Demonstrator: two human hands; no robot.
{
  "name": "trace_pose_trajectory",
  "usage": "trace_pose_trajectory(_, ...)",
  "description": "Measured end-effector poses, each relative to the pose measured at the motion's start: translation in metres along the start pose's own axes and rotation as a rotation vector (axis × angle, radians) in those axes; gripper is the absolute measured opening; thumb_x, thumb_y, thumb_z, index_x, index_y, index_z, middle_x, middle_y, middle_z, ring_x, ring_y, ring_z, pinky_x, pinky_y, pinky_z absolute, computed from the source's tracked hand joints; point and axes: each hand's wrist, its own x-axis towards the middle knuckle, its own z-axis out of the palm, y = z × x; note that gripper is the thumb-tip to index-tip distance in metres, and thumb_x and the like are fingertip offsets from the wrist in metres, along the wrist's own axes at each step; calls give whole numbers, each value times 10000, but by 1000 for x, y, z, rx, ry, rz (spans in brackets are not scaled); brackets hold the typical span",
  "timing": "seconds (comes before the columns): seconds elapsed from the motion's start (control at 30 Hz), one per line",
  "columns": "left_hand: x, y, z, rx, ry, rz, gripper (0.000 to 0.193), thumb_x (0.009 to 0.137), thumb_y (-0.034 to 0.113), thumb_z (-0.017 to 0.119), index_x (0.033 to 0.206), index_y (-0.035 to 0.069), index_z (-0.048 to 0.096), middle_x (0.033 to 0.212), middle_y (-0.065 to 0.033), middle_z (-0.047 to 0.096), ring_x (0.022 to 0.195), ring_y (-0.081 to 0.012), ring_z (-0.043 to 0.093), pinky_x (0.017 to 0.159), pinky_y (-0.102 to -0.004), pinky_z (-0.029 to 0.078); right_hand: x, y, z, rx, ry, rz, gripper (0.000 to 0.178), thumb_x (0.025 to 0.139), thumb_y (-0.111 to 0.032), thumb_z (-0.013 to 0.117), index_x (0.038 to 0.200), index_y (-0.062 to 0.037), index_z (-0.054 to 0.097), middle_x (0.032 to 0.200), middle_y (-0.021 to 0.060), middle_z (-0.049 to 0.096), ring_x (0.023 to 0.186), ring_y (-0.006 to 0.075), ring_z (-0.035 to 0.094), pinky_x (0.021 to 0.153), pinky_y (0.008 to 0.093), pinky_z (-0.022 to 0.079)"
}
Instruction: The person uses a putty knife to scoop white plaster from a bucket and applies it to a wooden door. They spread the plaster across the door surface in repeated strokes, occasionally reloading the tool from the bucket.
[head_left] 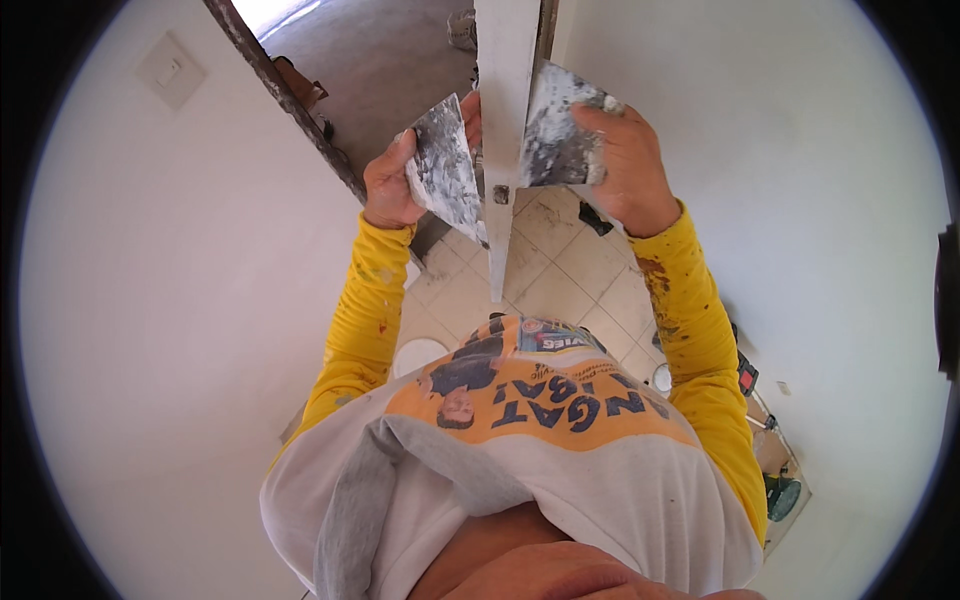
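Left hand (392, 180) and right hand (625, 165) each grip a putty-caked trowel blade (447, 170), (553, 135) flanking a white door edge (505, 130).

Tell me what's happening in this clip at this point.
A person in yellow sleeves stands facing the narrow white edge of a door. The left hand holds a flat, plaster-smeared blade on the left side of that edge; the right hand presses a second smeared blade against the right side. Both blades are caked with grey-white filler. Beige floor tiles show below, with white walls on either side.
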Motion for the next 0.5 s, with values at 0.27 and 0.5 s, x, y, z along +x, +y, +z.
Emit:
trace_pose_trajectory(0.27, 3, -6, -10, -27, 4, -26, 701, 1045, 339, 476, 1517, -141, 280, 1631, -236, 278, 1493, -322, 341, 1242, -424, 263, -17, 6, 54, 742, 140, 736, 296, 904, -115, 651, 1141, 63, 654, 1064, 119, 713, 929, 240, 690, 828, 376, 543)
trace_pose_trajectory(0.5, 1, -8, 4, 107, -31, 12, 731, 1038, 459, 434, 1562, -31, 295, 1660, -229, 192, 1538, -361, 216, 1264, -459, 185, -2, 6, -28, -243, 94, -254, 507, 722, -103, 784, 1186, 40, 637, 1072, 187, 699, 977, 427, 634, 916, 454, 503)
